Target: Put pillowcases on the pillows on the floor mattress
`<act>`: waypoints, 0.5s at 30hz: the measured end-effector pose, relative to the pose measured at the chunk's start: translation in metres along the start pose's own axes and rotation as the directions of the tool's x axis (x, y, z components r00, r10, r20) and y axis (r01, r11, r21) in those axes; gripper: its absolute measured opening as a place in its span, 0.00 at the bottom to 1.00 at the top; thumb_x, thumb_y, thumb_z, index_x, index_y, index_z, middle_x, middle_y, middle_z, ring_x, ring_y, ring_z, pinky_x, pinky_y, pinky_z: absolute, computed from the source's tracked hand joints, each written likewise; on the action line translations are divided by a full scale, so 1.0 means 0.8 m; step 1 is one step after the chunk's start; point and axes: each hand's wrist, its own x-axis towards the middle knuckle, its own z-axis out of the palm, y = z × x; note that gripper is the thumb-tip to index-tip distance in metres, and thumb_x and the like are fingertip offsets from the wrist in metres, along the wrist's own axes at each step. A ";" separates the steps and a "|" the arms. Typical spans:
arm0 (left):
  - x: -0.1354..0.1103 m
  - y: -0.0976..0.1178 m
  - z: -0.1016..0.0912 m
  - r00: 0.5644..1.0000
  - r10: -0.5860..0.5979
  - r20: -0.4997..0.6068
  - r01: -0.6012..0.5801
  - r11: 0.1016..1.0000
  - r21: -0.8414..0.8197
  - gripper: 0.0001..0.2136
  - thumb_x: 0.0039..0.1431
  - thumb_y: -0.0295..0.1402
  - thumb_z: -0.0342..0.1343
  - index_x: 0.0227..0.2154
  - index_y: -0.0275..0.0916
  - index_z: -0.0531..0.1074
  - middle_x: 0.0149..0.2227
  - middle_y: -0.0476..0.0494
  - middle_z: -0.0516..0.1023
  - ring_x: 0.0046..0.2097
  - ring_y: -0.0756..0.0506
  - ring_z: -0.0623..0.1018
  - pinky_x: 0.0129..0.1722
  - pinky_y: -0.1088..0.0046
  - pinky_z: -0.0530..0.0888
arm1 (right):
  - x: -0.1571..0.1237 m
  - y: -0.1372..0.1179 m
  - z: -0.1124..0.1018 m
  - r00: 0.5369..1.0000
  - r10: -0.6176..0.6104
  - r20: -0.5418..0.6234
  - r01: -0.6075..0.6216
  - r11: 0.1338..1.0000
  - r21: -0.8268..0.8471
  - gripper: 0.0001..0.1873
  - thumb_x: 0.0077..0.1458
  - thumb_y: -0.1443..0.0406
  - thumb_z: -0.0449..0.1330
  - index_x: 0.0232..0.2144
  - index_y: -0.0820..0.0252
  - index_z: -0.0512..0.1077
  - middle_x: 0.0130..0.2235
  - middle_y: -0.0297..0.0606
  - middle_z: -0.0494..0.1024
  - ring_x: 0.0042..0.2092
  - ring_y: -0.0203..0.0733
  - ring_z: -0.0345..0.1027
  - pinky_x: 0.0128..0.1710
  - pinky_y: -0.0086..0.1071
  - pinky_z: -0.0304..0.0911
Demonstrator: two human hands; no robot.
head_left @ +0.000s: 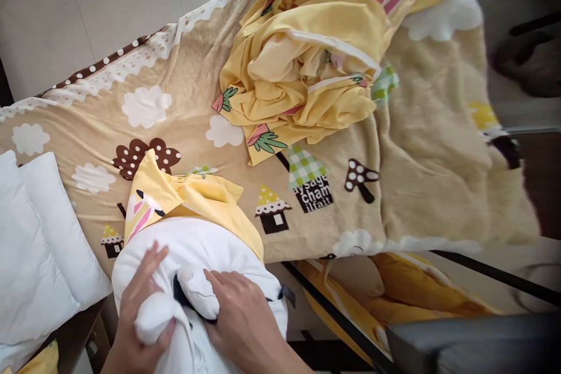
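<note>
A plump white pillow (228, 239) lies in front of me at the near side of the bed. Its far end meets a yellow pillowcase (205, 193) with a rabbit print. My right hand (245, 315) is closed on a bunched white part of the pillow, beside a dark patch. Around a rounded white bulge, my left hand (140, 298) has its fingers stretched and apart, with the thumb resting against the bulge's near side. A dark tag sticks out at the pillow's right edge.
A beige patterned blanket (188, 111) covers the bed. Crumpled yellow bedding (302, 82) is heaped at the back. White folded padding (39, 245) lies at left. Dark metal bars (342, 315) run below the right edge, with more yellow fabric (394, 286) underneath and a grey surface (477, 345) nearby.
</note>
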 end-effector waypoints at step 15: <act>0.011 -0.023 0.074 0.876 -0.481 0.022 0.480 0.866 -0.141 0.11 0.46 0.38 0.56 0.34 0.42 0.67 0.36 0.45 0.75 0.41 0.42 0.74 0.46 0.67 0.71 | -0.072 -0.008 0.055 0.985 -0.138 -0.103 0.121 0.980 -0.160 0.54 0.48 0.48 0.58 0.68 0.66 0.44 0.55 0.57 0.72 0.54 0.64 0.66 0.55 0.55 0.53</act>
